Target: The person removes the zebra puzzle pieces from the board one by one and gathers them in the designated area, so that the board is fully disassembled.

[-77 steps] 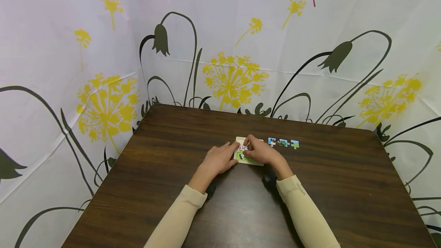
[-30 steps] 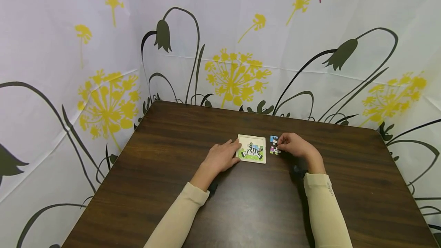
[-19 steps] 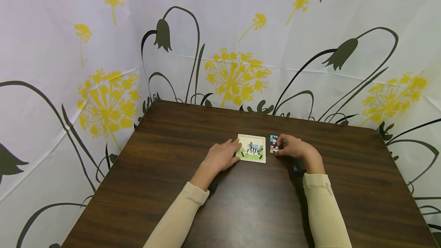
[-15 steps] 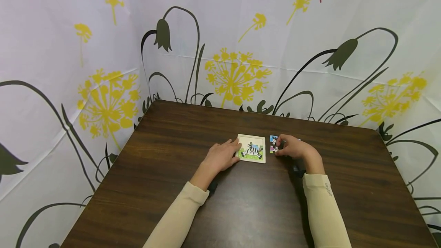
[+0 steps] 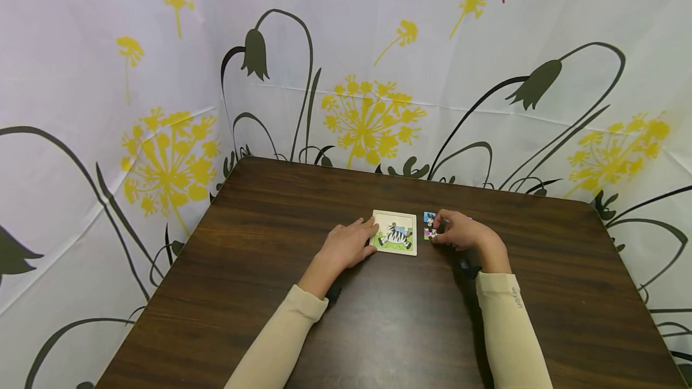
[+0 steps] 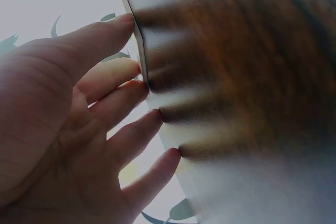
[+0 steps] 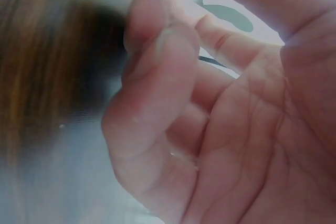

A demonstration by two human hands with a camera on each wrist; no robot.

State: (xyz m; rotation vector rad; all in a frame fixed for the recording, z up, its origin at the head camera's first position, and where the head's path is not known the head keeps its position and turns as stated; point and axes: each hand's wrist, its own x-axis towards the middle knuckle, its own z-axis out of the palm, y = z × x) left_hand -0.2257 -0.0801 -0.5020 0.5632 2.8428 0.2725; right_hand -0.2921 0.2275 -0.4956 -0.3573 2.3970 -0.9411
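In the head view, a shallow square puzzle tray [image 5: 387,214] lies on the table, with part of a zebra picture on green and blue pieces inside it. My left hand [image 5: 347,246] rests at its left edge, fingers extended; in the left wrist view, fingertips [image 6: 126,18] touch the rim. To the right of the tray, my right hand [image 5: 466,234] holds a puzzle piece [image 5: 429,233] with pink and black-and-white print between thumb and index finger. Just above it lies a blue-topped piece [image 5: 428,218]. The right wrist view shows curled fingers that hide most of the piece.
A bit of blue from another piece shows behind my right hand. The dark wood-grain table [image 5: 259,245] reaches back to a white curtain [image 5: 335,5] printed with flowers. A black wrist device [image 5: 469,268] sits under the right wrist.
My right hand has gone from over the tray to the loose pieces at the right. The pink-printed piece has left the tray and sits below the blue-topped one. The left hand stays put.
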